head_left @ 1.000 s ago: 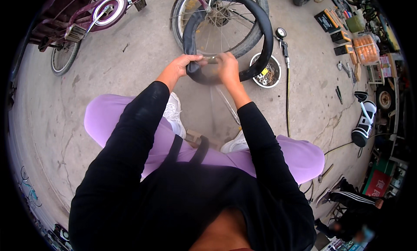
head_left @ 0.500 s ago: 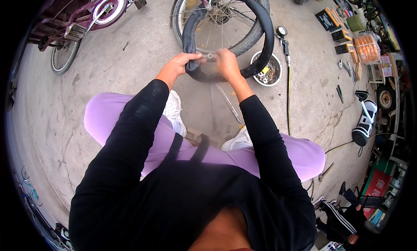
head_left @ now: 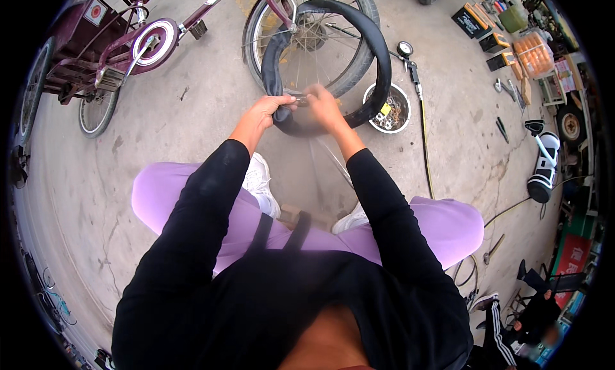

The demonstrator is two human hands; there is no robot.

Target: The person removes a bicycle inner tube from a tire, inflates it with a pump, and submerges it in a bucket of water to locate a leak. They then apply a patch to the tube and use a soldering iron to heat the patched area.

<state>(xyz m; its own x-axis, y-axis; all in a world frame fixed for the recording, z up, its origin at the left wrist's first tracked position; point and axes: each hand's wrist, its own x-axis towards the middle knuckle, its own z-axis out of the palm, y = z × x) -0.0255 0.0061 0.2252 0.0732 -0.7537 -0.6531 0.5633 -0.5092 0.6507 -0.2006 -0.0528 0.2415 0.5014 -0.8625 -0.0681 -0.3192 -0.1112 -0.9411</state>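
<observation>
A black inner tube hangs in a loop in front of the bicycle wheel. My left hand is closed on the tube at its near left side, thumb on top by a small metal valve stem. Just right of it, my right hand has its fingers curled together at the stem's end. Motion blurs those fingers, and whatever they pinch is hidden. Beside the tube on the right stands a white bowl of small metal parts with a yellow piece among them.
A tyre gauge with its hose lies right of the bowl. A purple tricycle stands at the far left. Boxes, pliers and a white self-balancing scooter are on the right. At the lower right is another person.
The view has shifted slightly, so the wheel and tube sit further left. A ring-shaped metal piece seen between my hands earlier is now mostly hidden by my right fingers. My left hand keeps its grip.
</observation>
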